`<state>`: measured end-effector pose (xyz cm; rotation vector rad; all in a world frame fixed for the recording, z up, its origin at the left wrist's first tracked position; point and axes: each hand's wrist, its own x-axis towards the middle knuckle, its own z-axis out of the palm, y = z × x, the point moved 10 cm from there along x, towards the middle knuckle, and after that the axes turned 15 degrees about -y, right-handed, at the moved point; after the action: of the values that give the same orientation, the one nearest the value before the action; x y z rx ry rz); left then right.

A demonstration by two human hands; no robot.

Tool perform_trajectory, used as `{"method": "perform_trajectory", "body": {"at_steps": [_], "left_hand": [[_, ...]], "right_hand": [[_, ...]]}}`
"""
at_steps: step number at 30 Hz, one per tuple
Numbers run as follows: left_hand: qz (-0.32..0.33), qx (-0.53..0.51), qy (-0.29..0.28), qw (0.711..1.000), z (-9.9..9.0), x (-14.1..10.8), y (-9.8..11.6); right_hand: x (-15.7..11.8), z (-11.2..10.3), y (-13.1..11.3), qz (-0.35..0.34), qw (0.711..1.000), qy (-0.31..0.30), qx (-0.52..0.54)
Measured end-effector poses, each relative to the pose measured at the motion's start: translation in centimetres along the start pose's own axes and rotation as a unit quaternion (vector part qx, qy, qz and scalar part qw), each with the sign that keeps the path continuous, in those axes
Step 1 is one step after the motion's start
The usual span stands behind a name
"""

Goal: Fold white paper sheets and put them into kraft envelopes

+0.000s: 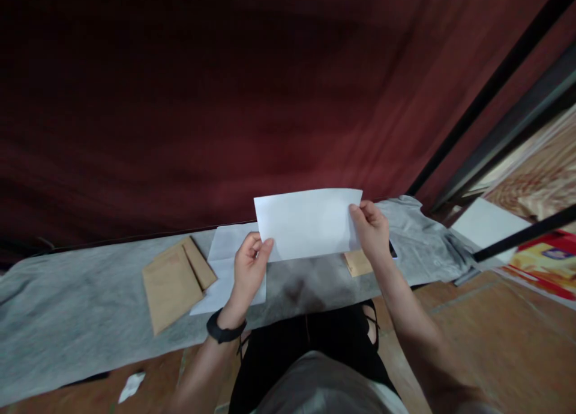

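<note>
A white sheet of paper (pixel 310 225), wider than tall, is held up between my two hands above the cloth-covered surface. My left hand (pixel 250 263) pinches its lower left corner, thumb on the near face. On the right edge, my right hand (pixel 371 227) grips the sheet with the thumb in front and the fingers behind. Below and left of it lie white papers with a crease (pixel 220 285), partly hidden by my left hand. Brown envelopes (pixel 173 285) overlap them at the left. Another brown envelope (pixel 359 264) shows partly beneath my right hand.
Grey cloth (pixel 81 300) covers the long low surface before me. A dark phone-like object (pixel 393 251) lies by my right wrist. A dark red curtain (pixel 270 114) hangs behind. At right are black bars, a white panel (pixel 488 225) and a red-yellow box (pixel 546 264). Crumpled white scrap (pixel 131 387) lies on the tiled floor.
</note>
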<state>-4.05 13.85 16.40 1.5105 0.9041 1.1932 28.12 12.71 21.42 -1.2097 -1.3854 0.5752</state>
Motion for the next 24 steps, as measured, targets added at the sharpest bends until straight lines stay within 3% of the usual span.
{"method": "perform_trajectory", "body": {"at_steps": [3,5,8,12,15,16,21,24], "left_hand": [[0.005,-0.059,-0.044,0.997,0.8,0.6,1.7],[-0.031,-0.091,-0.081,0.992,1.7,0.5,0.7],[-0.110,-0.090,-0.107,0.984,2.8,-0.4,-3.3],[-0.142,0.033,-0.020,0.989,1.6,-1.5,-9.0],[-0.178,0.124,0.025,0.976,0.9,-2.1,-13.0],[-0.189,0.140,0.030,0.972,0.9,-2.2,-14.2],[-0.244,0.205,0.028,0.947,1.0,-3.0,-17.8],[-0.266,0.234,0.018,0.935,1.2,-3.9,-18.5]], "right_hand": [[2.8,-0.2,0.2,0.014,0.998,-0.008,0.067],[4.6,0.1,1.9,0.030,0.996,-0.009,0.086],[6.3,0.7,5.1,0.059,0.998,-0.003,0.004],[5.7,3.4,8.9,0.081,0.993,-0.044,-0.079],[2.6,5.7,10.8,0.076,0.988,-0.066,-0.116],[1.1,6.8,10.8,0.045,0.981,-0.083,-0.172],[-9.2,13.2,12.8,-0.054,0.899,-0.258,-0.349],[-15.2,14.5,14.2,-0.055,0.847,-0.340,-0.404]]}}
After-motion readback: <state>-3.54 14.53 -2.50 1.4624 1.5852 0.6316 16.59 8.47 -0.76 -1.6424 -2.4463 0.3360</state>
